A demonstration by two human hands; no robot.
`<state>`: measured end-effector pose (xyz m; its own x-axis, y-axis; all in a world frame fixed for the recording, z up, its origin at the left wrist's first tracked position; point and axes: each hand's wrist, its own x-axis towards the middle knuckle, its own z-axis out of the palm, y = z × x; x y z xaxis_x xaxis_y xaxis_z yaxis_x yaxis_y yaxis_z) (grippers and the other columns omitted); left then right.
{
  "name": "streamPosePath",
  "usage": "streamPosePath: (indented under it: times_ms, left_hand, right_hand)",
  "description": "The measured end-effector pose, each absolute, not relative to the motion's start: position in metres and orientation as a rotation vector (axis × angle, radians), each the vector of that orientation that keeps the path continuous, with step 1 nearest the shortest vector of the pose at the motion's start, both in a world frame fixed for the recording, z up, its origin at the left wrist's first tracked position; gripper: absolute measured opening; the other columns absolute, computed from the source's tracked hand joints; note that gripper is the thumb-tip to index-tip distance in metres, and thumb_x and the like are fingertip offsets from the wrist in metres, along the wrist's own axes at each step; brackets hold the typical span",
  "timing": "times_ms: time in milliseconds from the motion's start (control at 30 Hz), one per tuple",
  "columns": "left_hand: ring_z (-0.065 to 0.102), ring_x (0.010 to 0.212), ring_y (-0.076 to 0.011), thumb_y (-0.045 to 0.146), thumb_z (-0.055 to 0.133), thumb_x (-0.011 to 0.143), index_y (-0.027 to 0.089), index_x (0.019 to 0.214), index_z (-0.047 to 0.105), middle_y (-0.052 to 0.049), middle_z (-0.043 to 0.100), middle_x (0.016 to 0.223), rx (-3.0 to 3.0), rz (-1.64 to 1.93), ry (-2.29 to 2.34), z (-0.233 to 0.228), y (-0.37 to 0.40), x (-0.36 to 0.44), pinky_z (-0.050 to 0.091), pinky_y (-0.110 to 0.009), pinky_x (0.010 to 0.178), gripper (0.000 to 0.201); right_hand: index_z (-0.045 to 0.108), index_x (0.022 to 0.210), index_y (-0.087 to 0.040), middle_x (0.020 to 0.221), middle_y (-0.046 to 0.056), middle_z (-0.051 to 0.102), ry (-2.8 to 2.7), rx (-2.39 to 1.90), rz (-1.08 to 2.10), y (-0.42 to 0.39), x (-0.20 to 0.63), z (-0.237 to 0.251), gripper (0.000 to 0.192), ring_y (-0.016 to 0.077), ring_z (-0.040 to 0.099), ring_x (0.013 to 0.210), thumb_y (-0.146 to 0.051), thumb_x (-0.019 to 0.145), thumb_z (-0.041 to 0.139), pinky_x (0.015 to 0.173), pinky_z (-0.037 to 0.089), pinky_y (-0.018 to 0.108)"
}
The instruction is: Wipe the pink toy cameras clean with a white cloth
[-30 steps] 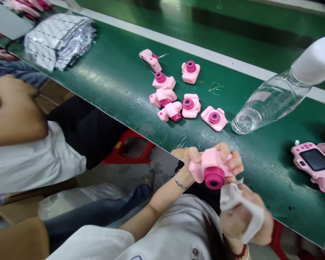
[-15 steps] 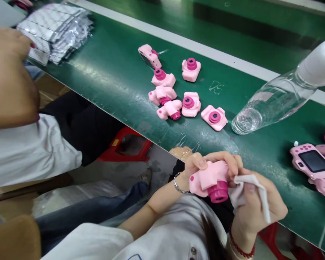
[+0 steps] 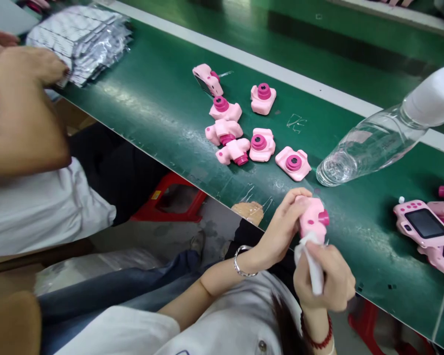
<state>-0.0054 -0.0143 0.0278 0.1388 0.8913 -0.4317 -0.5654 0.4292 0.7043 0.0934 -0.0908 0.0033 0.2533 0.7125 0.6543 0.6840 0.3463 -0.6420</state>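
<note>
Turned since half a second ago, the pink toy camera [image 3: 313, 218] now shows its side, its magenta lens pointing right rather than down toward the lap, and it sits higher, at the near edge of the green table [image 3: 163, 113]. The left hand [image 3: 281, 231] is closed around the camera's back and left end, thumb and fingers wrapped over the top. The right hand [image 3: 327, 276] has come in underneath and is clenched on a folded white cloth [image 3: 311, 256], whose upper corner touches the underside of the camera body.

By the look of it, the step in hand is wiping the casing, with the bottom or lower side being rubbed now. The next move would seem to call for rotating the camera in the left hand to bring an unwiped face to the cloth, keeping the grip off the lens.

Six more pink cameras [image 3: 259, 144] lie grouped further up the table, well apart from the hands. A clear plastic bottle [image 3: 370, 148] lies on its side to the right, and screen-side-up units [image 3: 422, 224] rest at the right edge. At far left a co-worker's hand [image 3: 25, 69] reaches toward a stack of silver packets [image 3: 85, 42].
</note>
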Motion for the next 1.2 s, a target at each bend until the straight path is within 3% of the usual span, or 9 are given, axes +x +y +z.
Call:
streamPosePath:
  times_ms: [100, 233, 433, 600, 767, 867, 967, 1067, 1200]
  left_hand:
    - [0.057, 0.082, -0.0112, 0.052, 0.083, 0.074, 0.022, 0.109, 0.057, -0.002, 0.06, 0.105, 0.609, 1.026, 0.921, 0.021, -0.023, -0.005, 0.049, -0.019, 0.066, 0.053]
    - [0.071, 0.086, -0.0155, 0.037, 0.095, 0.063, 0.029, 0.142, 0.05, -0.008, 0.065, 0.131, 1.0, 0.774, 0.863, 0.014, -0.026, -0.02, 0.061, -0.024, 0.068, 0.091]
    - [0.072, 0.118, -0.0238, 0.037, 0.094, 0.067, 0.025, 0.136, 0.064, -0.005, 0.073, 0.133, 1.601, 0.875, 1.161, 0.019, -0.017, -0.032, 0.056, -0.029, 0.105, 0.076]
    - [0.077, 0.105, -0.0196, 0.031, 0.091, 0.072, 0.025, 0.13, 0.067, -0.003, 0.077, 0.127, 1.683, 0.879, 1.196, 0.023, -0.019, -0.032, 0.06, -0.025, 0.094, 0.064]
    - [0.078, 0.095, -0.0165, 0.02, 0.072, 0.083, 0.021, 0.124, 0.07, -0.003, 0.08, 0.117, 1.536, 0.948, 1.105, 0.02, -0.023, -0.024, 0.061, -0.024, 0.086, 0.041]
    - [0.077, 0.085, -0.0139, 0.013, 0.069, 0.077, 0.018, 0.12, 0.071, -0.003, 0.081, 0.111, 1.505, 0.972, 1.116, 0.019, -0.023, -0.021, 0.06, -0.021, 0.079, 0.044]
    - [0.066, 0.063, -0.0101, 0.012, 0.069, 0.071, 0.014, 0.107, 0.073, 0.001, 0.078, 0.082, 1.506, 0.939, 1.164, 0.017, -0.024, -0.02, 0.054, -0.019, 0.062, 0.036]
    - [0.058, 0.056, -0.0076, 0.008, 0.071, 0.067, 0.014, 0.097, 0.073, 0.006, 0.067, 0.066, 1.528, 0.912, 1.221, 0.015, -0.028, -0.019, 0.048, -0.017, 0.056, 0.031]
    - [0.073, 0.075, -0.0119, 0.008, 0.082, 0.068, 0.02, 0.113, 0.073, 0.003, 0.081, 0.095, 1.642, 0.894, 1.185, 0.011, -0.038, -0.017, 0.059, -0.02, 0.075, 0.047]
  right_hand:
    - [0.068, 0.093, -0.021, 0.076, -0.002, 0.061, -1.257, -1.373, -0.261, -0.072, 0.086, 0.0, 0.016, 0.0128, 0.057, 0.066, -0.008, 0.085, 0.069, 0.061, 0.046, 0.027]
    - [0.066, 0.088, -0.022, 0.082, -0.002, 0.058, -0.731, -1.538, 0.18, -0.05, 0.097, 0.013, 0.004, 0.0134, 0.056, 0.071, -0.02, 0.086, 0.068, 0.067, 0.044, 0.028]
    - [0.064, 0.096, -0.022, 0.085, -0.001, 0.056, -0.627, -1.51, 0.745, -0.058, 0.12, 0.012, 0.015, 0.0138, 0.055, 0.071, -0.036, 0.092, 0.063, 0.066, 0.046, 0.027]
    - [0.066, 0.096, -0.026, 0.087, -0.001, 0.059, -0.976, -1.41, 0.501, -0.068, 0.128, 0.011, 0.012, 0.016, 0.056, 0.078, -0.037, 0.095, 0.064, 0.075, 0.047, 0.032]
    - [0.068, 0.105, -0.03, 0.084, -0.002, 0.062, -1.925, -1.366, 0.078, -0.053, 0.116, 0.028, 0.01, 0.0195, 0.056, 0.094, -0.027, 0.099, 0.061, 0.113, 0.036, 0.052]
    - [0.064, 0.105, -0.026, 0.107, 0.006, 0.063, -1.902, -1.46, 0.019, -0.043, 0.107, 0.033, 0.007, 0.023, 0.057, 0.11, -0.026, 0.099, 0.06, 0.103, 0.047, 0.046]
    - [0.055, 0.1, -0.022, 0.131, 0.014, 0.061, -1.825, -1.532, 0.037, -0.04, 0.101, 0.034, 0.003, 0.0248, 0.061, 0.12, -0.024, 0.101, 0.054, 0.086, 0.052, 0.038]
    - [0.05, 0.098, -0.022, 0.115, 0.011, 0.071, -1.787, -1.585, 0.067, -0.038, 0.098, 0.033, 0.01, 0.0194, 0.07, 0.099, -0.026, 0.106, 0.044, 0.075, 0.049, 0.033]
    - [0.047, 0.093, -0.024, 0.079, 0.001, 0.066, -1.49, -1.772, 0.133, -0.025, 0.103, 0.03, 0.02, 0.0161, 0.063, 0.061, -0.037, 0.107, 0.04, 0.055, 0.04, 0.028]
